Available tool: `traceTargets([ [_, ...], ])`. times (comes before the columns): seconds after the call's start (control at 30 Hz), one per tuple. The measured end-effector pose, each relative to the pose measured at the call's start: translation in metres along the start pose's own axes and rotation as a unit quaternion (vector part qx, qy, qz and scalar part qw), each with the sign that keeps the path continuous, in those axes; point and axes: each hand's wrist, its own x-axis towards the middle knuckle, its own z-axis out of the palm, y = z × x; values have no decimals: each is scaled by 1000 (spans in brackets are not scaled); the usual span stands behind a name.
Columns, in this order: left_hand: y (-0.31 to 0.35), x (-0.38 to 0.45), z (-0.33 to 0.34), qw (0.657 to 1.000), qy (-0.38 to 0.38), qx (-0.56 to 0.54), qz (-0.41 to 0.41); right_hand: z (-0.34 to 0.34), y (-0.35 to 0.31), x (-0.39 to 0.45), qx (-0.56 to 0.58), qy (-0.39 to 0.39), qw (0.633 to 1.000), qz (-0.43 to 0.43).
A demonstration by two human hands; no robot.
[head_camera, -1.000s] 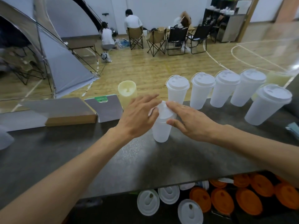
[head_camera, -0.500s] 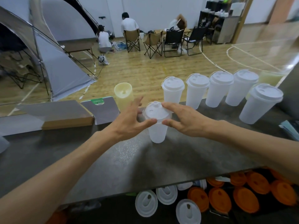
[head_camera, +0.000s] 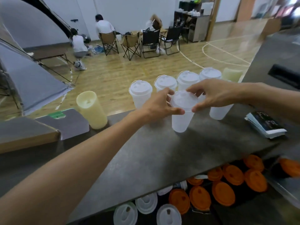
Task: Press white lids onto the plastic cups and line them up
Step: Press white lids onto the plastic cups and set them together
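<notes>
A translucent plastic cup (head_camera: 181, 118) stands on the grey counter (head_camera: 162, 153) with a white lid (head_camera: 183, 99) on its rim. My left hand (head_camera: 158, 104) grips the lid's left edge with thumb and fingers. From the other side my right hand (head_camera: 211, 93) pinches the lid's right edge. Behind them a row of several lidded cups (head_camera: 140, 93) runs along the counter's far edge; my right hand hides part of that row.
A pale yellow cup stack (head_camera: 91, 109) stands left of the row, with a grey folder (head_camera: 68, 122) and a cardboard box (head_camera: 27, 135) beside it. A booklet pile (head_camera: 266, 125) lies right. Loose white lids (head_camera: 146, 203) and orange lids (head_camera: 224, 193) sit below the near edge.
Both hands have shifted from pressing the lid's top to gripping its edges, and the cup stands farther right, closer to the row. The camera view has swung right.
</notes>
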Motion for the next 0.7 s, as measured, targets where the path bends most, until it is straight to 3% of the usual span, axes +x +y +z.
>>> traceTargets([
  [0.3, 16, 76, 45, 1000, 15, 2, -7, -24, 83, 29, -34, -38, 998, 37],
  [0.7, 20, 74, 42, 1000, 8, 18, -19, -31, 86, 33, -34, -63, 996, 47],
])
